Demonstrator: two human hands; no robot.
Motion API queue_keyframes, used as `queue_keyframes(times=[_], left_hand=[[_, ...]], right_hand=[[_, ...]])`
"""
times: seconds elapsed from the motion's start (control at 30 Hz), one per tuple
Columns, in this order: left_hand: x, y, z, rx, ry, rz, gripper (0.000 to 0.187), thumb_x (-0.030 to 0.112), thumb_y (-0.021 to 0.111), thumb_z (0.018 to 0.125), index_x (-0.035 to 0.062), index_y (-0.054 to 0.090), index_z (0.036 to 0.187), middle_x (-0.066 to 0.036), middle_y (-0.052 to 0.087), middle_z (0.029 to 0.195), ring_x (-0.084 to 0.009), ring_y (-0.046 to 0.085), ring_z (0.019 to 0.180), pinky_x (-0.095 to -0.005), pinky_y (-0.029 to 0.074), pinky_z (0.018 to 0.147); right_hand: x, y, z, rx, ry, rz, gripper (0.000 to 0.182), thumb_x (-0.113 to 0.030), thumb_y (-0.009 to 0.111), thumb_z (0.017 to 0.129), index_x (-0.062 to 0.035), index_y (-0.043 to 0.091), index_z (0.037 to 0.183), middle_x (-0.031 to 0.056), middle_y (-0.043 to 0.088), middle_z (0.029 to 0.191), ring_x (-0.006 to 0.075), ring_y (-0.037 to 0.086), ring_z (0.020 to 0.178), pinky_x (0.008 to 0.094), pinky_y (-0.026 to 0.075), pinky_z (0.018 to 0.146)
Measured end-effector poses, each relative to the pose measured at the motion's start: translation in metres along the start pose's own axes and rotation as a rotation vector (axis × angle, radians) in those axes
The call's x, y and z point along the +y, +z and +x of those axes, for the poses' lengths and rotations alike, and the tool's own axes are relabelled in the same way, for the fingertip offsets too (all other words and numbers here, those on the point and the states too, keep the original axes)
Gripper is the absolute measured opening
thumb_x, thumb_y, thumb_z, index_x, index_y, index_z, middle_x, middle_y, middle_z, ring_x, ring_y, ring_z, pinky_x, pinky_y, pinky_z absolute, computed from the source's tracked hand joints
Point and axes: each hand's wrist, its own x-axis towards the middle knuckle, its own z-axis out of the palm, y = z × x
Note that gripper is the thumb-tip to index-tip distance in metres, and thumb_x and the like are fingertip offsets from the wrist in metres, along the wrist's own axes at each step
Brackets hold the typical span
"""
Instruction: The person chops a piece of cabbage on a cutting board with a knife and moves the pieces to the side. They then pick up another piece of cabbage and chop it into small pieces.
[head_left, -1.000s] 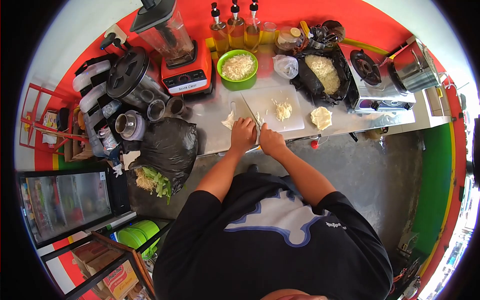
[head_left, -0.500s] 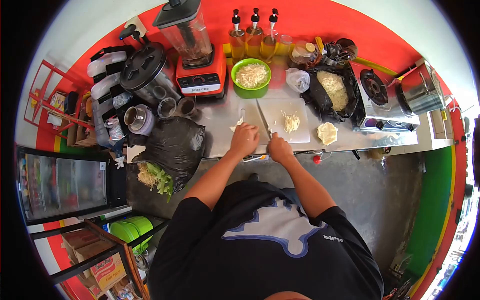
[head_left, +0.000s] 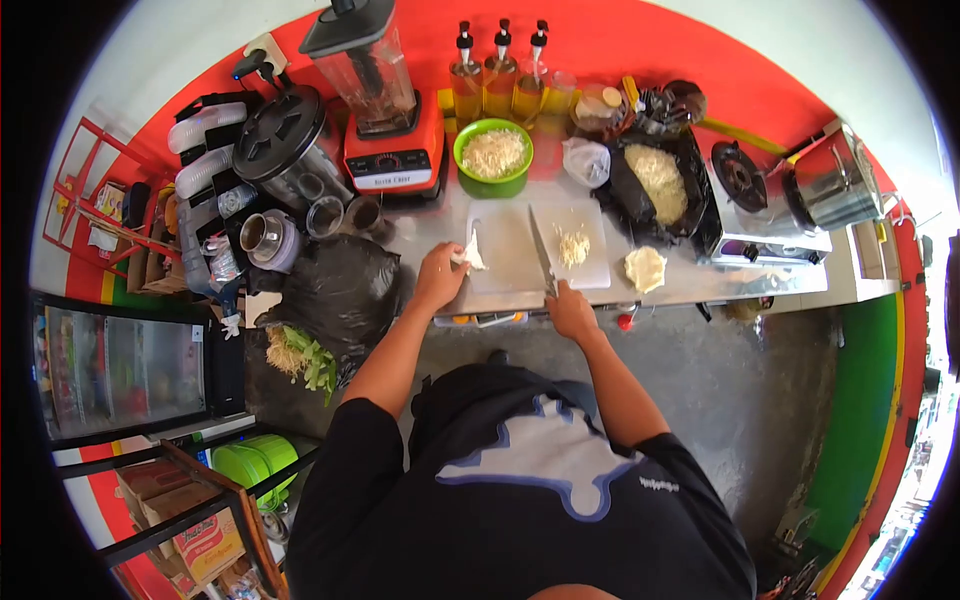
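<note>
We've got the left hand (head_left: 440, 275) at about 9 o'c. of the cutting board (head_left: 500, 262), fingers pinched on a pale piece (head_left: 473, 252) (thin & floppy-looking, can't tell what food) that lies at the board's left edge. Our right hand (head_left: 573, 311) is at 5 o'c., just off the near edge, fingers wrapped round the handle of the knife (head_left: 541, 243). The blade lies across the board, tip twd. 12 o'c., btwn. the pale piece & a small heap of shreds (head_left: 573, 248). That heap sits on the board's 3 o'c. side, w/ a few loose bits round it. The hands are well apart.

Near the board, at 3 to 4 o'c., we see a pale round piece (head_left: 645, 270) flat on the metal counter (head_left: 425, 229). At 11 o'c. there's a green bowl (head_left: 493, 183) full of pale shreds, w/ three pump bottles (head_left: 499, 87) behind it & a red blender (head_left: 394, 160) at 10 o'c. A small clear bag (head_left: 586, 163) is at 1 o'c., then an open black bag (head_left: 632, 198) of pale shreds at 2 o'c., w/ the stove (head_left: 765, 243) beyond it. Over at 9 o'c. we have another dark bag (head_left: 335, 285), w/ leafy greens (head_left: 319, 366) by its near end.
</note>
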Motion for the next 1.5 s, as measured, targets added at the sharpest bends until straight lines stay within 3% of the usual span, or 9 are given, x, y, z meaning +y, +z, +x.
queue_keyframes(times=[0.17, 0.23, 0.4, 0.6, 0.7, 0.8, 1.2, 1.27, 1.5], left_hand=[[0.013, 0.010, 0.004, -0.001, 0.072, -0.162, 0.028, 0.015, 0.073, 0.087, -0.0017, 0.067, 0.108, -0.020, 0.071, 0.104, -0.0351, 0.069, 0.093, -0.0415, 0.053, 0.084], [0.025, 0.018, 0.005, -0.163, -0.064, -0.312, 0.029, 0.016, 0.072, 0.089, -0.0025, 0.069, 0.111, -0.021, 0.072, 0.102, -0.0328, 0.071, 0.089, -0.0390, 0.054, 0.080], [0.050, 0.068, 0.020, -0.319, 0.100, -0.458, 0.029, 0.014, 0.072, 0.089, -0.0001, 0.072, 0.114, -0.020, 0.072, 0.099, -0.0319, 0.070, 0.084, -0.0375, 0.055, 0.078], [0.066, 0.076, 0.029, -0.056, 0.213, 0.021, 0.018, 0.005, 0.073, 0.082, 0.0033, 0.076, 0.100, -0.017, 0.067, 0.103, -0.0322, 0.064, 0.094, -0.0397, 0.052, 0.086], [0.074, 0.075, 0.031, 0.107, 0.241, -0.092, 0.012, 0.007, 0.074, 0.078, 0.0038, 0.075, 0.090, -0.015, 0.067, 0.098, -0.0326, 0.062, 0.096, -0.0411, 0.050, 0.088], [0.072, 0.079, 0.034, -0.072, 0.215, -0.054, 0.009, 0.010, 0.074, 0.077, 0.0041, 0.072, 0.085, -0.013, 0.068, 0.093, -0.0327, 0.062, 0.095, -0.0419, 0.051, 0.086], [0.088, 0.081, 0.040, -0.179, 0.133, 0.246, 0.006, 0.012, 0.069, 0.082, 0.0095, 0.074, 0.084, -0.011, 0.066, 0.089, -0.0330, 0.065, 0.094, -0.0457, 0.054, 0.079], [0.090, 0.081, 0.038, -0.178, 0.131, 0.251, 0.007, 0.012, 0.068, 0.082, 0.0094, 0.074, 0.084, -0.011, 0.066, 0.090, -0.0334, 0.065, 0.093, -0.0459, 0.055, 0.079], [0.092, 0.078, 0.032, -0.211, 0.127, 0.231, 0.011, 0.010, 0.066, 0.083, 0.0087, 0.074, 0.092, -0.010, 0.067, 0.097, -0.0326, 0.064, 0.098, -0.0454, 0.055, 0.082]], right_hand=[[0.024, -0.007, -0.008, 0.132, 0.092, 0.085, 0.038, -0.032, 0.060, 0.094, 0.0019, 0.050, 0.110, 0.0359, 0.066, 0.096, 0.0539, 0.062, 0.097, 0.0600, 0.048, 0.085], [0.028, -0.007, -0.007, 0.145, 0.031, 0.128, 0.037, -0.032, 0.060, 0.095, 0.0022, 0.051, 0.106, 0.0341, 0.066, 0.094, 0.0532, 0.061, 0.097, 0.0596, 0.046, 0.084], [0.031, -0.001, -0.006, 0.202, -0.027, 0.160, 0.034, -0.030, 0.061, 0.095, 0.0016, 0.052, 0.104, 0.0325, 0.066, 0.095, 0.0517, 0.061, 0.094, 0.0576, 0.046, 0.082], [0.018, -0.012, -0.014, 0.237, -0.054, 0.154, 0.036, -0.032, 0.060, 0.096, 0.0018, 0.052, 0.102, 0.0321, 0.066, 0.090, 0.0514, 0.063, 0.091, 0.0579, 0.047, 0.081], [0.005, -0.017, -0.016, 0.225, -0.079, 0.101, 0.037, -0.035, 0.058, 0.098, 0.0015, 0.052, 0.103, 0.0314, 0.067, 0.088, 0.0507, 0.063, 0.088, 0.0589, 0.048, 0.079], [-0.003, -0.016, -0.014, 0.208, -0.070, 0.047, 0.038, -0.036, 0.056, 0.099, 0.0010, 0.053, 0.104, 0.0309, 0.067, 0.087, 0.0500, 0.065, 0.086, 0.0593, 0.049, 0.078], [-0.029, -0.024, -0.029, 0.003, 0.010, -0.294, 0.029, -0.025, 0.053, 0.098, 0.0022, 0.053, 0.108, 0.0261, 0.072, 0.093, 0.0420, 0.072, 0.090, 0.0512, 0.057, 0.080], [-0.031, -0.021, -0.030, -0.021, 0.031, -0.431, 0.022, -0.019, 0.057, 0.095, -0.0016, 0.053, 0.108, 0.0184, 0.074, 0.093, 0.0360, 0.074, 0.087, 0.0442, 0.059, 0.075], [-0.021, 0.000, -0.018, -0.064, 0.071, -0.309, 0.029, -0.014, 0.056, 0.093, 0.0013, 0.045, 0.115, 0.0238, 0.073, 0.095, 0.0404, 0.073, 0.094, 0.0492, 0.057, 0.083]])
